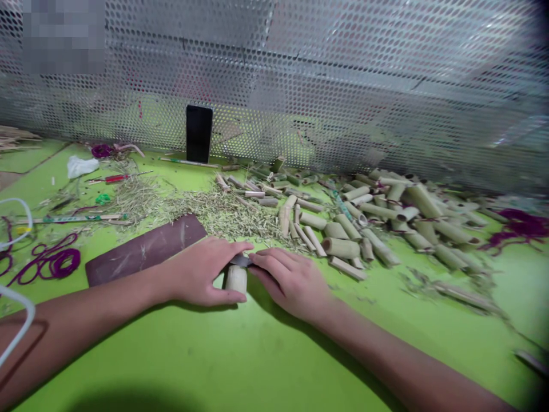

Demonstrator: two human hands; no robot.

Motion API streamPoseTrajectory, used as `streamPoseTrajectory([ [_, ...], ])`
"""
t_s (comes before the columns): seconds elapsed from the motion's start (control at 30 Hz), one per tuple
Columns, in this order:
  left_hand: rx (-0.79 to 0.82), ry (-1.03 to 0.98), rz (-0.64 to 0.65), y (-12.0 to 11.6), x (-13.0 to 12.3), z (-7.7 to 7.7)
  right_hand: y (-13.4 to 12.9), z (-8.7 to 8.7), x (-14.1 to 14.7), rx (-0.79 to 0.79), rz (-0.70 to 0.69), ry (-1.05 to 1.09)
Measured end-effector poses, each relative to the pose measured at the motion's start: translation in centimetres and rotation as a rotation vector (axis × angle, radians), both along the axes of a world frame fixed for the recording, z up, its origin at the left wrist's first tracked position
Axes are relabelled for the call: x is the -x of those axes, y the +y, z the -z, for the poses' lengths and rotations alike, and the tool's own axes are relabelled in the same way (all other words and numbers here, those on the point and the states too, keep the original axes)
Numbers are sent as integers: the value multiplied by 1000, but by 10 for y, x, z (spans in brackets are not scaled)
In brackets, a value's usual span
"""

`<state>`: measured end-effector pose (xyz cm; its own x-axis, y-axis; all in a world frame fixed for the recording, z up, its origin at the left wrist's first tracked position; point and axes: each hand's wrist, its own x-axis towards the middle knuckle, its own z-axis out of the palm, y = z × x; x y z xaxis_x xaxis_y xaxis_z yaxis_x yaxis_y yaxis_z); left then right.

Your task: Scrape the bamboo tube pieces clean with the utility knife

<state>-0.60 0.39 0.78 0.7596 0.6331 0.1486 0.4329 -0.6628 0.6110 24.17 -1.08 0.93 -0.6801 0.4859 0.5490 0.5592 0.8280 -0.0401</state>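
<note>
A short, pale bamboo piece (236,280) lies on the green table between my hands. My left hand (206,271) is around it, with the thumb along its near end and the fingers at its far end. A small grey metal blade (241,260) crosses the far part of the piece. The fingers of my right hand (291,280) are closed on the blade's right end, while my left fingertips are by its other end. A dark brown sheet (148,250) is on the table behind my left forearm.
Cut bamboo pieces (341,248) are heaped at the right, with shavings (231,214) behind my hands. A black phone (199,134) stands against the perforated metal screen (253,74). Purple cord (66,263), a red-handled tool (116,178) and white tubing (26,320) are at the left.
</note>
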Motion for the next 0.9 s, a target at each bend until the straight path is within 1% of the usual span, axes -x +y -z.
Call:
streamPoseTrajectory([
  [0.63,-10,-21,0,0,-2,2,1,2,1,-29,-15,1],
  [0.9,-1,-20,-15,0,-3,0,3,2,-1,-22,-40,19],
])
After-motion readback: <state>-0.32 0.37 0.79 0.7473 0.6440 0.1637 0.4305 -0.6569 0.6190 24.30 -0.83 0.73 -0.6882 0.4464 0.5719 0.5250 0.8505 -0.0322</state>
